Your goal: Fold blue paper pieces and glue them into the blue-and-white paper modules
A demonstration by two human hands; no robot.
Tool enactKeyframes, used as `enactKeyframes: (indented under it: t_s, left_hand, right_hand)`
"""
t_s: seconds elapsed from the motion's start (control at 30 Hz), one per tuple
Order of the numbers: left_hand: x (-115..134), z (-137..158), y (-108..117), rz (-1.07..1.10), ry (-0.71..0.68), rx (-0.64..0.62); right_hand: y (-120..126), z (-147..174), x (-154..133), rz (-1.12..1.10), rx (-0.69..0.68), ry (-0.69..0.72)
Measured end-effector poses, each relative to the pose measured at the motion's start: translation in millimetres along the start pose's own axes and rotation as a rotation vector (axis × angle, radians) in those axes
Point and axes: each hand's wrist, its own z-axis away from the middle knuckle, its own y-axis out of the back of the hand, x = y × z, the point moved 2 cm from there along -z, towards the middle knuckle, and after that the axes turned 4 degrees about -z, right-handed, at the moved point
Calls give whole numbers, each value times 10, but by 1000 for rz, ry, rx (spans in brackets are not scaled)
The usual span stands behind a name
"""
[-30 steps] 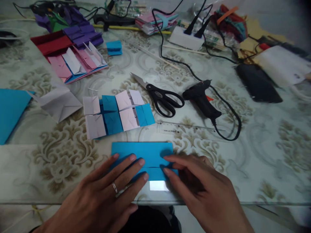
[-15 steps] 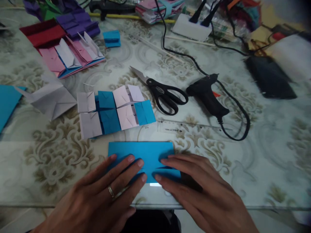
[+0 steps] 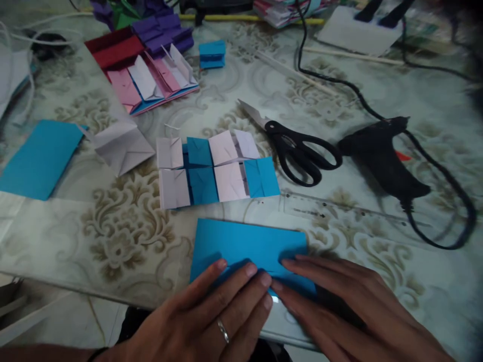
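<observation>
A blue sheet of paper [image 3: 249, 244] lies near the table's front edge, its lower long side folded up in a narrow flap. My left hand [image 3: 217, 319], a ring on one finger, rests flat with fingers stretched over the flap and lower left part. At the right end, my right hand [image 3: 354, 306] touches the sheet with fingertips, its fingers extended and thumb side low by the near edge. The palms hide part of the fold. Just beyond sits a panel of folded white and blue paper squares [image 3: 203, 182].
Black-handled scissors [image 3: 298, 148], a glue gun [image 3: 385, 156] with its cord and a clear ruler [image 3: 339, 211] lie right of the panel. To the left are a folded white paper [image 3: 123, 146] and a blue sheet [image 3: 43, 158]. Folded red, pink and purple pieces [image 3: 116, 53] lie farther back.
The view has swung left, so everything appears shifted right. My left hand has slid along the folded edge toward my right hand; the fingers of both remain on the blue paper.
</observation>
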Motion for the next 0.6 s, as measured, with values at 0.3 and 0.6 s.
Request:
enactKeyframes:
  t_s: [0.3, 0.6]
  left_hand:
    - [-177, -18, 107, 16, 3, -29]
    - [-400, -98, 237, 92, -49, -151]
  right_hand:
    - [-16, 54, 40, 0, 1, 8]
    - [-13, 105, -67, -12, 44, -52]
